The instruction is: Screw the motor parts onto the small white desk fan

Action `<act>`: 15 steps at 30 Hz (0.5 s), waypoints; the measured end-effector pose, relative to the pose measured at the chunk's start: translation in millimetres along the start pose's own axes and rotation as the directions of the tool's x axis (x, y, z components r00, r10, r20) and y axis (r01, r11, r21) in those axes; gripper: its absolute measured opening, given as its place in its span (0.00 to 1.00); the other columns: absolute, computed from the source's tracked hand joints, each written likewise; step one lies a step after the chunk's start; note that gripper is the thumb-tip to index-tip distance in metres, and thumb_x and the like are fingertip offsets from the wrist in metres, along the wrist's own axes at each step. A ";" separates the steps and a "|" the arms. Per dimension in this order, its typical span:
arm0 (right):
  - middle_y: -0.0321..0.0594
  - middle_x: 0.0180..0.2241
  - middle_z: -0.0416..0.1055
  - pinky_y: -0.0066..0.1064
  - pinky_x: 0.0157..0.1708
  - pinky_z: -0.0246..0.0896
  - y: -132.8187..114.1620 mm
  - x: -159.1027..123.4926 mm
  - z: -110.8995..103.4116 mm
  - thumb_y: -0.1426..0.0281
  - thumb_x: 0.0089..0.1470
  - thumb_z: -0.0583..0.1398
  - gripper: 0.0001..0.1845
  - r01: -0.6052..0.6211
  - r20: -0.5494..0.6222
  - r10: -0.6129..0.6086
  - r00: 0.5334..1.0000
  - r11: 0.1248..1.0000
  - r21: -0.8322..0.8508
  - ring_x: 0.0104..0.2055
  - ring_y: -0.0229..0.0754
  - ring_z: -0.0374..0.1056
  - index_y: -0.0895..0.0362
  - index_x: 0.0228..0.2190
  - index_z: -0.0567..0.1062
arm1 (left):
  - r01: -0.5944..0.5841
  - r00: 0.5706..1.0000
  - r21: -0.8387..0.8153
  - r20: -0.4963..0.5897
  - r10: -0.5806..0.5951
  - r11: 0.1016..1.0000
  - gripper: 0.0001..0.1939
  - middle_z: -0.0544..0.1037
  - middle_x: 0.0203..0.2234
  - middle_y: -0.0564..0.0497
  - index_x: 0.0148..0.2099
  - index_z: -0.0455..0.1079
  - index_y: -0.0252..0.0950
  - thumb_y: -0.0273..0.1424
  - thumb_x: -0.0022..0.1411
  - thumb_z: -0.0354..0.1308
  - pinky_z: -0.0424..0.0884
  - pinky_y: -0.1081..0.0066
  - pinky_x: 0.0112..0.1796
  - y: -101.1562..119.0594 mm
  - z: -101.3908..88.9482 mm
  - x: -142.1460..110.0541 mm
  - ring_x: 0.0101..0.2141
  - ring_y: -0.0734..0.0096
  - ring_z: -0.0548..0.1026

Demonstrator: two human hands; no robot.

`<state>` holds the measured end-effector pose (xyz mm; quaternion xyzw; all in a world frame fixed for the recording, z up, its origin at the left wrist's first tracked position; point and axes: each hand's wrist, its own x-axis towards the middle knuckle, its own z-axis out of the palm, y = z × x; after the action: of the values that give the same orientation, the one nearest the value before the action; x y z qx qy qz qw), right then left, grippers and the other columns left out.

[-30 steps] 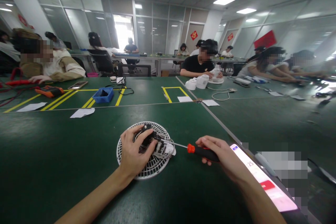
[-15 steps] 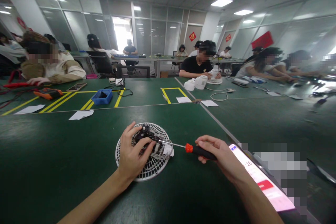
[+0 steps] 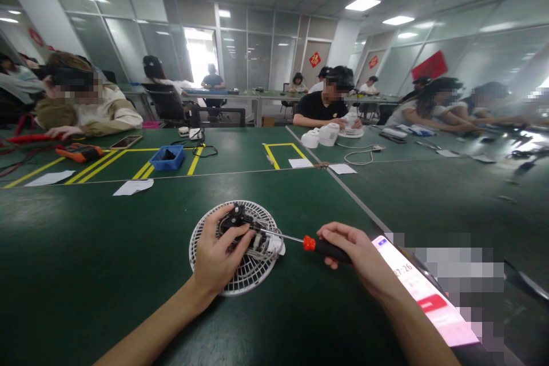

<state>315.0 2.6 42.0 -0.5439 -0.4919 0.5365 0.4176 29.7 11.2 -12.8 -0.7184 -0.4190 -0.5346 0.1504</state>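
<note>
A round white fan grille (image 3: pixel 251 281) lies on the green table in front of me. On it sits a black motor assembly (image 3: pixel 237 216) with wires and a white part (image 3: pixel 275 245) at its right. My left hand (image 3: pixel 221 249) grips the black assembly, its thumb and forefinger close to the screwdriver's tip. My right hand (image 3: pixel 349 243) is closed round the black and red handle of a screwdriver (image 3: pixel 328 249). The metal shaft points left into the assembly, where the tip is hidden near my left fingertips.
A lit phone (image 3: pixel 422 291) lies beside my right forearm. Farther off are a blue bin (image 3: pixel 167 158), paper slips (image 3: pixel 132 187), an orange multimeter (image 3: pixel 80 152) and white housings (image 3: pixel 327 134) with a cable (image 3: pixel 362 155). Several people sit at tables around.
The left hand's raised fingers have come down against the black assembly. The screwdriver stays in place, with only slight movement of my right hand. A co-worker at the left has raised a hand to the head.
</note>
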 end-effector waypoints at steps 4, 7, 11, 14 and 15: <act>0.35 0.23 0.75 0.23 0.16 0.59 -1.6 -1.8 -0.5 0.48 0.51 0.65 0.25 -0.066 0.055 0.072 0.996 0.993 -0.100 0.18 0.34 0.67 0.57 0.35 0.78 | 0.001 1.000 -0.002 0.006 -0.001 1.000 0.07 0.71 0.55 0.44 0.42 0.78 0.39 0.27 0.61 0.67 0.77 0.52 0.52 0.4 -1.0 1.1 0.53 0.57 0.74; 0.35 0.20 0.74 0.22 0.12 0.50 -2.2 -2.6 -2.3 0.46 0.55 0.59 0.26 -0.119 0.090 0.137 0.986 0.976 -0.185 0.14 0.33 0.60 0.57 0.37 0.78 | -0.003 1.000 0.006 -0.003 0.003 1.000 0.06 0.72 0.55 0.45 0.41 0.78 0.39 0.27 0.60 0.68 0.77 0.52 0.51 0.5 -1.6 1.7 0.53 0.57 0.74; 0.33 0.17 0.71 0.21 0.12 0.39 -2.0 -0.9 -3.6 0.48 0.54 0.60 0.24 -0.071 0.068 0.091 0.994 0.966 -0.250 0.13 0.30 0.55 0.57 0.36 0.78 | -0.020 1.000 0.020 -0.011 0.020 1.000 0.08 0.72 0.55 0.45 0.42 0.78 0.39 0.26 0.59 0.69 0.77 0.53 0.51 0.6 -1.2 1.5 0.53 0.57 0.74; 0.34 0.19 0.72 0.22 0.14 0.40 -2.4 0.0 -3.9 0.47 0.52 0.62 0.26 -0.063 0.061 0.081 0.995 0.966 -0.252 0.14 0.31 0.56 0.57 0.37 0.77 | -0.019 1.000 0.022 -0.016 0.020 1.000 0.10 0.72 0.55 0.44 0.43 0.78 0.39 0.26 0.58 0.69 0.76 0.53 0.52 0.2 -0.2 0.2 0.53 0.57 0.74; 0.34 0.19 0.73 0.22 0.14 0.41 -2.7 0.0 -4.0 0.46 0.51 0.63 0.26 -0.062 0.063 0.080 0.995 0.967 -0.245 0.14 0.31 0.57 0.57 0.38 0.77 | -0.018 1.000 0.019 -0.017 0.019 1.000 0.10 0.72 0.55 0.44 0.43 0.78 0.39 0.26 0.58 0.69 0.75 0.53 0.52 0.0 0.0 -0.3 0.53 0.57 0.74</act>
<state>318.7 3.4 44.9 -0.5885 -0.5488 0.5061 0.3104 29.6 11.0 -13.0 -0.7163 -0.4161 -0.5351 0.1657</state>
